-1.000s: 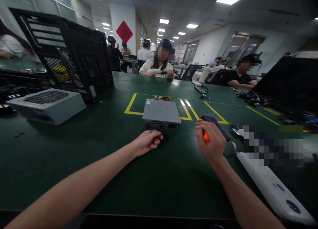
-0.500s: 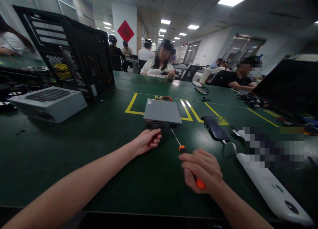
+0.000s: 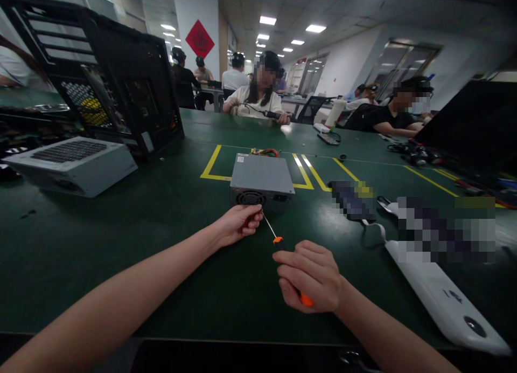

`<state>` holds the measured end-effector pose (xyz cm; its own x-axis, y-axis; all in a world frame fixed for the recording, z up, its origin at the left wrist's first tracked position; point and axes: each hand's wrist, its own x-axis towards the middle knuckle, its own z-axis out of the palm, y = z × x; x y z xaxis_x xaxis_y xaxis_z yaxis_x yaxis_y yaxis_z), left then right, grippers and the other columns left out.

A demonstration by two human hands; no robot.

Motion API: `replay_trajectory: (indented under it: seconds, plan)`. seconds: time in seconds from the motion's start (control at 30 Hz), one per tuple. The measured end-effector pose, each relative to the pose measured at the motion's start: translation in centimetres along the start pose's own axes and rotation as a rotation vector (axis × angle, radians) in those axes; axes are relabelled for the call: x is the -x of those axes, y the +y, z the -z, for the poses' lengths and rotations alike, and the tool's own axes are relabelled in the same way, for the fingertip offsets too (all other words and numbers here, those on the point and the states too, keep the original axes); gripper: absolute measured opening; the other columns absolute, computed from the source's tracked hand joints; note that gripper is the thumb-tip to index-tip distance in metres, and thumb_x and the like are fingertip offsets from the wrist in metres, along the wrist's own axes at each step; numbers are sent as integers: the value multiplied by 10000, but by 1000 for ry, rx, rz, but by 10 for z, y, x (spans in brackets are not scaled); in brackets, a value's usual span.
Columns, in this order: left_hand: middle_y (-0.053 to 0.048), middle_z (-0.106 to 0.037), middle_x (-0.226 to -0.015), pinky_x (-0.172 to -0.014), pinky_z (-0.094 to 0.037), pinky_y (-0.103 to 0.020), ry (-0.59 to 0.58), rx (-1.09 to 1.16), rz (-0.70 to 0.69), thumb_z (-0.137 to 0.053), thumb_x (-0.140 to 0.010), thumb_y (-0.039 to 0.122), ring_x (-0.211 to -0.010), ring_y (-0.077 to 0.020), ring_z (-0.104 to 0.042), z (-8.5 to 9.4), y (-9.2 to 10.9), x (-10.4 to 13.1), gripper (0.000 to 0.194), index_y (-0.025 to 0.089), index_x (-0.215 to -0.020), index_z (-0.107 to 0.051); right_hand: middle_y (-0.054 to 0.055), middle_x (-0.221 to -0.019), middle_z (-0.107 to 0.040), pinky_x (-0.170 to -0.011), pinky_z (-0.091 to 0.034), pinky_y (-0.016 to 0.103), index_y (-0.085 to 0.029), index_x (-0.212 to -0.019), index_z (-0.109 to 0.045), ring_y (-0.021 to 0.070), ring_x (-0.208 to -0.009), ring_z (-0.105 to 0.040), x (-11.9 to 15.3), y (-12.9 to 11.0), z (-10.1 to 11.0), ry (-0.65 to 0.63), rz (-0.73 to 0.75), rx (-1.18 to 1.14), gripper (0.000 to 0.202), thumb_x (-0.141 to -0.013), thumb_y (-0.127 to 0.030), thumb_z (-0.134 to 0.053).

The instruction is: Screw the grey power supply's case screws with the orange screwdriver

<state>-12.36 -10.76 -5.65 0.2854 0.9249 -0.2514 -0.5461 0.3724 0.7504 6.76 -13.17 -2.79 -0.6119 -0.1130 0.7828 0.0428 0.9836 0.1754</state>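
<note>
A grey power supply box (image 3: 262, 172) lies on the green table (image 3: 194, 303), its fan grille and socket facing me and coloured cables behind it. My left hand (image 3: 241, 223) is closed in a pinch just below the fan grille; whatever it pinches is too small to make out. My right hand (image 3: 309, 276) is wrapped round the handle of an orange and black screwdriver (image 3: 278, 243). The screwdriver's tip meets the fingertips of my left hand, in front of the box.
At the left stand a black computer case (image 3: 133, 92) and a second power supply (image 3: 76, 165). To the right lie a phone (image 3: 350, 201) and a long white device (image 3: 440, 295). Across the table a person (image 3: 258, 101) holds a dark tool.
My right hand has moved left, bringing the screwdriver tip from beneath the socket to my left fingertips. My left hand stays pinched near the fan. The view has shifted slightly.
</note>
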Motion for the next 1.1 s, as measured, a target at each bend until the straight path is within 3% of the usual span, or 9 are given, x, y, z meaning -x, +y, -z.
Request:
replay_trajectory:
  seconds: [0.53,0.8,1.1]
  plan:
    - [34,-424,-593,-320,-160,-96,22,-43,22,-517,-833,180,-409,-6,-354,-4,1,1,167,118,-687,-467,72,-679,-677,-480,-411,250,-130,-704,-561,109,-524,-563,1,0,5,22,-31,9,82,-718,-86,-493]
    - [28,-431,-583,-332,-159,-111,80,-114,2,-517,-817,189,-420,-13,-364,-7,-1,1,186,114,-655,-466,26,-682,-664,-446,-369,243,-155,-649,-563,91,-469,-473,3,-5,-8,-106,98,95,75,-715,-191,-568]
    - [-3,-505,-629,-380,-237,-144,78,-86,-19,-489,-844,236,-462,-41,-413,-4,-4,-2,171,114,-728,-514,30,-671,-664,-439,-359,247,-149,-648,-576,93,-463,-468,3,-3,-4,-70,65,107,83,-725,-171,-555]
